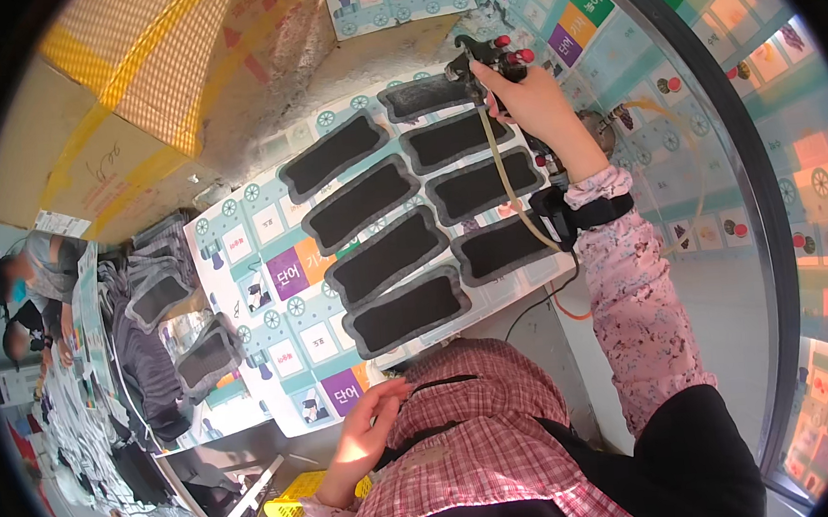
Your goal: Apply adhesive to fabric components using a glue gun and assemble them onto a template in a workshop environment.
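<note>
My right hand [543, 105] is wrapped round a dark spray gun [464, 67] with red knobs, at the far right corner of the table. A pale hose [504, 171] hangs from the gun and runs down past my wrist. Below it, several black oblong fabric pieces [406, 312] with grey, wavy edges lie flat in two columns. The farthest piece [424, 96] is greyer than the others and lies nearest the gun. My left hand [370, 432] hovers in front of my checked apron [476, 456], fingers loosely stretched out, holding nothing.
A printed sheet [288, 310] covers the table. Stacks of similar dark pieces [158, 368] stand at the left. Taped cardboard [119, 154] walls the far left side. A dark frame post [765, 263] and printed panels rise at right. Other people [45, 270] work beyond the left side.
</note>
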Demonstrator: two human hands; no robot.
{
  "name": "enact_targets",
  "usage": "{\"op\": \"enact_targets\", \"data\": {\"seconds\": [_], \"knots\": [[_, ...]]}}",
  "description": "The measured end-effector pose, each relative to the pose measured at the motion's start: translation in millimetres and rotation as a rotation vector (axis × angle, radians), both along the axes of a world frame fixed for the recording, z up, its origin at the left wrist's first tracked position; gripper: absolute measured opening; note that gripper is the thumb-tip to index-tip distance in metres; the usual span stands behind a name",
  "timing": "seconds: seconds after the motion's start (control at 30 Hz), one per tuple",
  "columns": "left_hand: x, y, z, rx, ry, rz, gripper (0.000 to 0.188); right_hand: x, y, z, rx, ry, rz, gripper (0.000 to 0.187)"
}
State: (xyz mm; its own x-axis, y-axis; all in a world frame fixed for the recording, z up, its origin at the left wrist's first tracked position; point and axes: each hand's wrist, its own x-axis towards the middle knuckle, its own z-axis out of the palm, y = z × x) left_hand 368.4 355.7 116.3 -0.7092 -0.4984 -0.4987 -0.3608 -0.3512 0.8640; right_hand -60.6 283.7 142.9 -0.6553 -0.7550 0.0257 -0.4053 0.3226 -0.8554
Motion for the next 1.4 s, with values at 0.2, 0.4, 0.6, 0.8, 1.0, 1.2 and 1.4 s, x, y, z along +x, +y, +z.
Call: {"op": "enact_targets", "data": {"seconds": [0.2, 0.4, 0.6, 0.8, 1.0, 1.2, 1.4], "knots": [[8.6, -2.2, 1.9, -0.092, -0.055, -0.007, 0.029, -4.9, 22.9, 12.1, 0.169, 0.209, -0.168, 0.055], [-0.5, -4.3, 11.9, -0.066, -0.044, -0.034, 0.029, 6.6, 41.4, 18.0, 0.162, 0.152, -0.117, 0.05], [-1.4, -4.4, 0.1, -0.077, -0.074, -0.038, 0.03, 11.5, 40.2, -4.0, -0.004, -0.088, -0.049, 0.053], [-0.2, -6.7, 6.5, -0.134, -0.049, -0.053, 0.03, -27.0, 55.9, -12.8, 0.104, 0.118, -0.191, 0.056], [1.4, -4.7, 2.3, -0.102, -0.047, -0.026, 0.03, -9.3, 55.9, -6.3, -0.001, -0.192, -0.108, 0.055], [2.1, -6.3, -1.2, -0.153, -0.083, -0.028, 0.031, -31.5, 65.9, -8.7, 0.189, 0.131, -0.286, 0.054], [-3.7, -8.1, 3.1, -0.172, -0.077, -0.094, 0.031, -35.0, 59.5, -7.7, 0.139, 0.14, -0.265, 0.053]]}}
